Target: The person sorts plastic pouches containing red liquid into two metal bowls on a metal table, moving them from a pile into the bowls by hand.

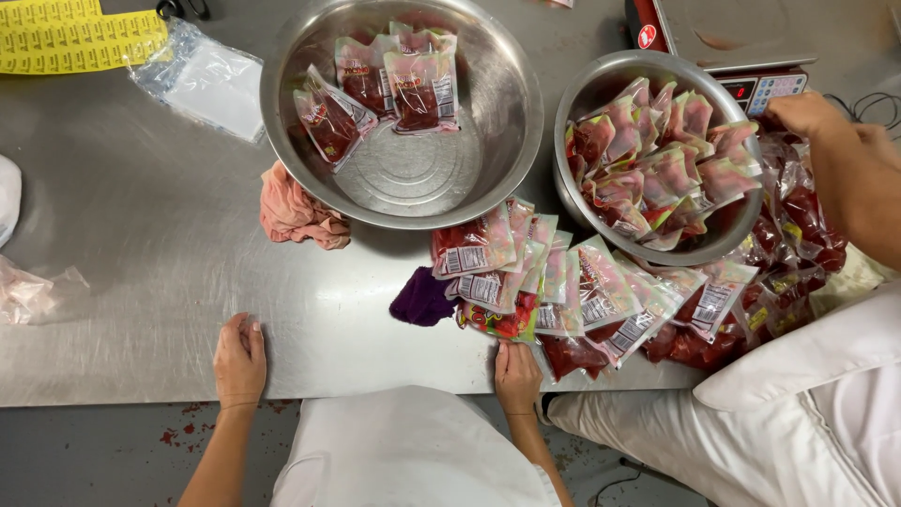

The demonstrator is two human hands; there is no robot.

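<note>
Stainless steel table (141,244) fills most of the frame, and near its lower edge the person's right hand (517,375) sits just right of centre, fingers curled onto the near end of a fanned row of flat clear packets with dark red filling and white labels (554,291). That hand is touching the lowest packet of the row; whether it pinches the packet or only presses on it cannot be told. The row spreads away from the hand toward the upper right of the frame, so its long axis runs from lower centre up and rightward, along the rim of a heaped steel bowl of the same red packets (657,164).

The left hand (240,361) lies palm down and empty on bare table at the lower left, fingers loosely together, well apart from the packets. The right hand is clearly the nearer one.

A larger steel bowl holding only a few packets (404,113) stands straight up the frame from the right hand, beyond the row. A dark purple cloth (422,300) lies just left of the row, and a crumpled pink cloth (296,216) touches the larger bowl's left rim. At the right edge a co-worker's hand (807,113) reaches toward a weighing scale (741,56).
</note>
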